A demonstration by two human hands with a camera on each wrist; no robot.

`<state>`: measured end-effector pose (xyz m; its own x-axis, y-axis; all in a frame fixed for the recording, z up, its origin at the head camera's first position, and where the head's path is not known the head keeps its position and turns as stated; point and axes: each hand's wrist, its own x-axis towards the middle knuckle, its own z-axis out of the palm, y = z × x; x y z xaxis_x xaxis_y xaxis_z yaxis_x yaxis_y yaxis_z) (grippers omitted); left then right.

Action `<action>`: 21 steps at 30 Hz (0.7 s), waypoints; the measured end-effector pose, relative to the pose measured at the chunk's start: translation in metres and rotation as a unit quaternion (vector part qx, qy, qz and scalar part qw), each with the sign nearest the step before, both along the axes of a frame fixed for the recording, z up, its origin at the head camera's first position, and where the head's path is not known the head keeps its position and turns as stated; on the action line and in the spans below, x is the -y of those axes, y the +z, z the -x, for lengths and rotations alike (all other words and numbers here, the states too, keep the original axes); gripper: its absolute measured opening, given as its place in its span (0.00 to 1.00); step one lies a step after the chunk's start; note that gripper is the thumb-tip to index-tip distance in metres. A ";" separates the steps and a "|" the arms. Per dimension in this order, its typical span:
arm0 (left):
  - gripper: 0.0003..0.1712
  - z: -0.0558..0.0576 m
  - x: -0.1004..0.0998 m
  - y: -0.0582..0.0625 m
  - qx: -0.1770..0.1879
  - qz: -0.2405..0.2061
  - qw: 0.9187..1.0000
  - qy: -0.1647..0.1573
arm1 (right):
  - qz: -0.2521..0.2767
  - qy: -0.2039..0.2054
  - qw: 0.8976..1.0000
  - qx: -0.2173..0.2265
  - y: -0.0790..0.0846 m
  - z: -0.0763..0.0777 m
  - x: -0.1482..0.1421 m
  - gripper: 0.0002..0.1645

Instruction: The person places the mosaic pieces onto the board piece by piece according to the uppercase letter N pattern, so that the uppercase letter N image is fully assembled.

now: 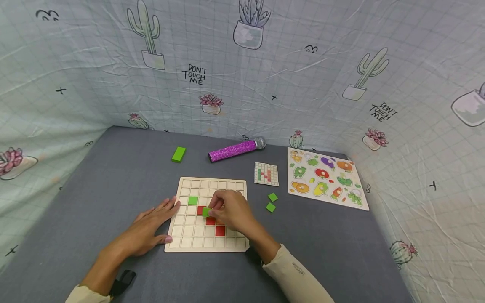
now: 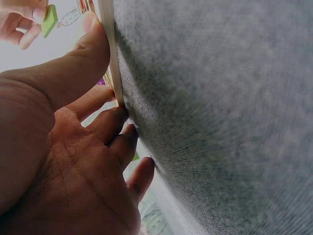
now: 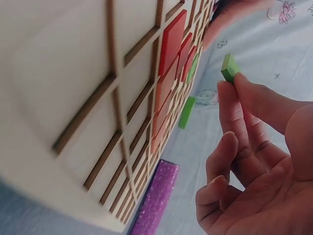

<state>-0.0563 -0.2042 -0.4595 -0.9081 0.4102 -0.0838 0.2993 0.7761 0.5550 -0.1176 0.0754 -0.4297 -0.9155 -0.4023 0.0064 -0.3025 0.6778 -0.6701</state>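
My right hand [image 1: 233,210] pinches a small green square tile [image 3: 230,67] between thumb and fingertips, above the middle of a pale wooden grid board [image 1: 185,242]. Flat at the board's left edge lies my left hand [image 1: 147,231], fingers extended, with thumb and fingertips touching the rim. A green tile [image 1: 193,200] sits in a cell at upper left. Red tiles [image 1: 220,231] run diagonally down to the right from it. Orange tiles [image 3: 164,85] show beside the red ones in the right wrist view; in the head view my right hand mostly hides them.
Right of the board lie two loose green tiles [image 1: 270,207] and a small colour-pattern card [image 1: 266,174]. Behind it are a green block [image 1: 178,154] and a purple glitter microphone [image 1: 235,150]. A fruit-and-vegetable puzzle board [image 1: 326,198] lies at far right. Printed cloth [image 1: 242,84] hangs around the table.
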 end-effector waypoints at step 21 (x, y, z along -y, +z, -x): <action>0.55 0.000 0.001 0.000 -0.006 0.004 1.000 -0.002 | -0.078 0.009 0.997 -0.003 -0.006 0.013 0.044 0.12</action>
